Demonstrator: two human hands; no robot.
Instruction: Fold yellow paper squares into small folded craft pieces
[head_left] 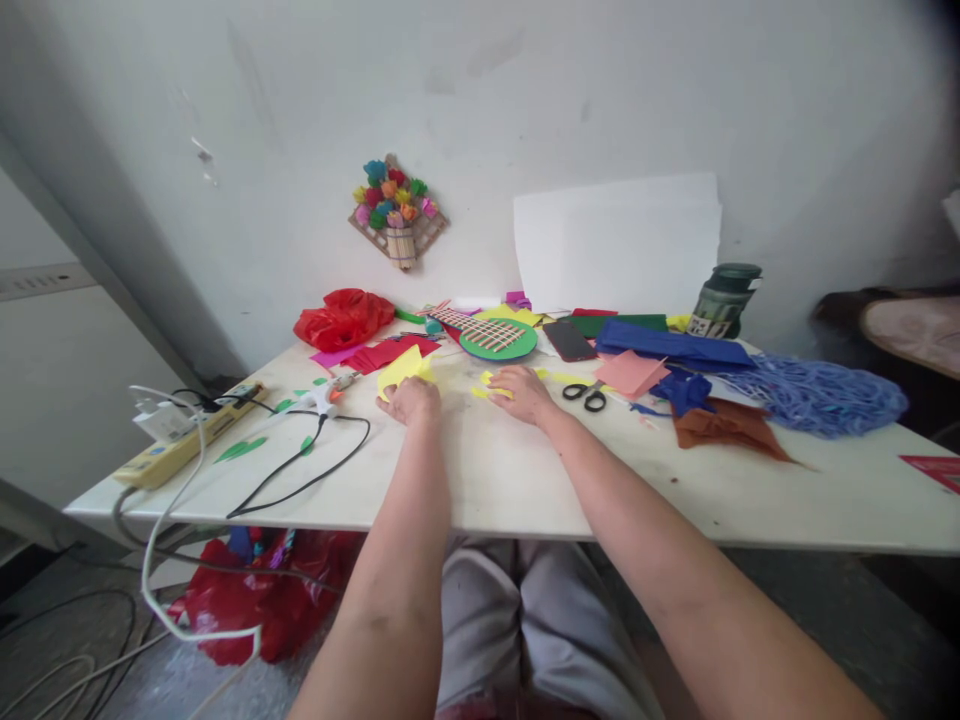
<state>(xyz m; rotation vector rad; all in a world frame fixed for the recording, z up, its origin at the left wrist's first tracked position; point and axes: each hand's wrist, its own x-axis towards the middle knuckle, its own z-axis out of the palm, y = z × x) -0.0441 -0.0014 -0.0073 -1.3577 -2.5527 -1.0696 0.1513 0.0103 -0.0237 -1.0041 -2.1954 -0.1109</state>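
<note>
**Yellow paper held flat at the middle of the craft table**

Yellow paper sheet, a small folded piece, lies on the white table just left of the black-handled scissors, which serve as the landmark. The left hand rests curled on the sheet's near edge, fingers bent over it and pinching or pressing it; how firmly cannot be told from this view. The right hand lies palm down, fingers spread flat, touching small yellow paper scraps between the sheet and the scissors; it grasps nothing.

Behind the scissors sits a round green card disc with woven pale strips and, just beside it, a dark smartphone. Right of the scissors lie a pink paper square, blue paper, a brown paper piece and a heap of blue crepe material. Far left of the scissors, a white glue gun with a black cord lies near a beige power strip. Red paper and a crumpled red plastic bag lie behind the yellow sheet.

Judging from the pose, the step in hand is steadying or creasing the yellow sheet. A further fold would call for one hand pinning the sheet while the other lifts an edge; a cut would call for a reach right to the scissors.
</note>
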